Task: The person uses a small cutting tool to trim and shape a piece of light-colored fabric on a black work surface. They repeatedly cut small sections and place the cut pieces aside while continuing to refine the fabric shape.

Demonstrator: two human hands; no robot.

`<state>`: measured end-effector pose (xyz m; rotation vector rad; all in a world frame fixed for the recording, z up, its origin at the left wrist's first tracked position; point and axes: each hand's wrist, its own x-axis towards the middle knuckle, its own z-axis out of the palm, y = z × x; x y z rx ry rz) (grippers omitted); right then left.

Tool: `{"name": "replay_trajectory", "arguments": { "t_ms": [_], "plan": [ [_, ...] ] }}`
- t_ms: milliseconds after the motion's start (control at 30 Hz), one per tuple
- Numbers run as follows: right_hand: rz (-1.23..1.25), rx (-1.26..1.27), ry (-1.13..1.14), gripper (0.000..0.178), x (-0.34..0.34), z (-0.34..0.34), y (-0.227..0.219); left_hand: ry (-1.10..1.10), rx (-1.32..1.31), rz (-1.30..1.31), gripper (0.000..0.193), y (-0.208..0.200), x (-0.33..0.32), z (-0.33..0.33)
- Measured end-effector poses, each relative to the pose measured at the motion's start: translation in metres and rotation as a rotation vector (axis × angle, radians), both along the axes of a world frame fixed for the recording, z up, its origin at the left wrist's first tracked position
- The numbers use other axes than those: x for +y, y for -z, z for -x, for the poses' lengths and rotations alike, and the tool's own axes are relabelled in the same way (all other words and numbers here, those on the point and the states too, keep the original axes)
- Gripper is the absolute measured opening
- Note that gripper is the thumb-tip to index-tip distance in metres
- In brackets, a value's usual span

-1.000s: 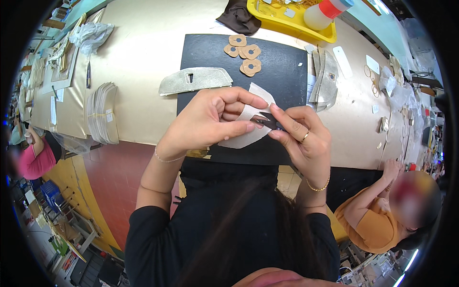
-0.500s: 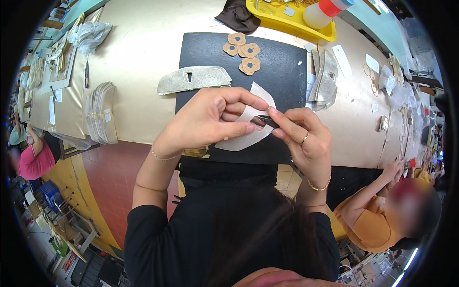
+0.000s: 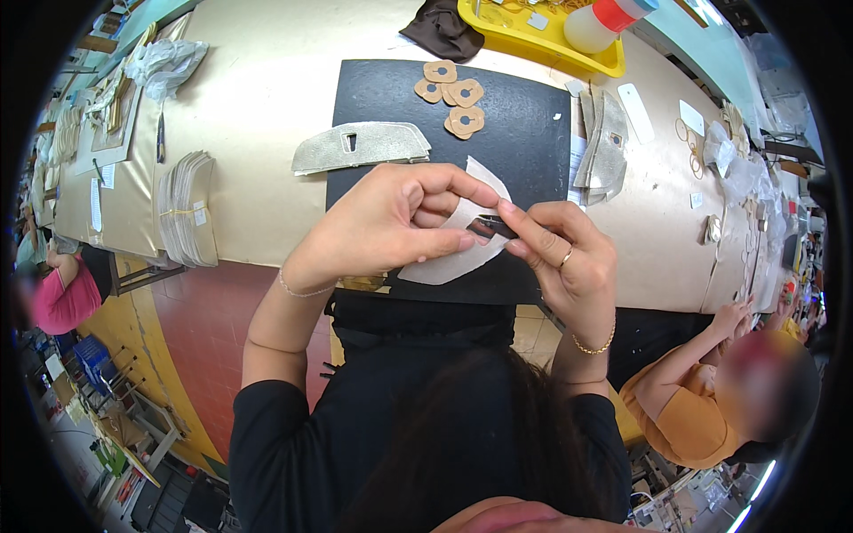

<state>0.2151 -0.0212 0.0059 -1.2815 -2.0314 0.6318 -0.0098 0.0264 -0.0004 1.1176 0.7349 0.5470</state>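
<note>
Above the black mat (image 3: 515, 107), both my hands hold a pale, curved, leather-like piece (image 3: 444, 268) with a rectangular opening. My left hand (image 3: 382, 218) grips its left side, thumb below the opening and forefinger along the upper edge. With thumb and forefinger, my right hand (image 3: 573, 253) pinches at the right of the opening, where a small dark piece (image 3: 499, 226) shows; its exact kind is unclear. Just beyond my left hand lie curved grey pieces (image 3: 382, 145) with a small slot. Several tan rounded pieces with keyhole cutouts (image 3: 465, 122) lie at the mat's far side.
A yellow tray (image 3: 533, 49) holding a white bottle with a red band (image 3: 591, 27) stands at the back. Bundled pale pieces (image 3: 184, 213) lie left; more grey pieces (image 3: 606, 151) lie right. A person in orange (image 3: 689, 409) sits right, another in pink (image 3: 67, 298) far left.
My hands stay almost in place on the pale piece, which has tilted very slightly. Both people at the sides have shifted a little.
</note>
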Motion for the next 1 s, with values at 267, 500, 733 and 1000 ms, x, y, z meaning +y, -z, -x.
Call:
{"name": "replay_trajectory", "arguments": {
  "t_ms": [267,500,733,1000],
  "plan": [
    [0.017,0.003,-0.010,0.044,-0.001,0.000,-0.003,0.058,0.051,0.023,0.038,-0.002,0.006,0.003],
    [0.038,0.027,-0.005,0.043,0.000,0.001,-0.001,0.079,0.083,0.001,0.039,-0.003,0.009,0.006],
    [-0.010,0.075,-0.029,0.042,0.008,-0.003,0.001,0.043,-0.088,0.067,0.033,0.000,0.006,0.001],
    [0.169,0.126,-0.202,0.034,0.024,-0.019,-0.016,0.113,-0.103,0.133,0.041,-0.005,0.009,0.004]
  ]
}}
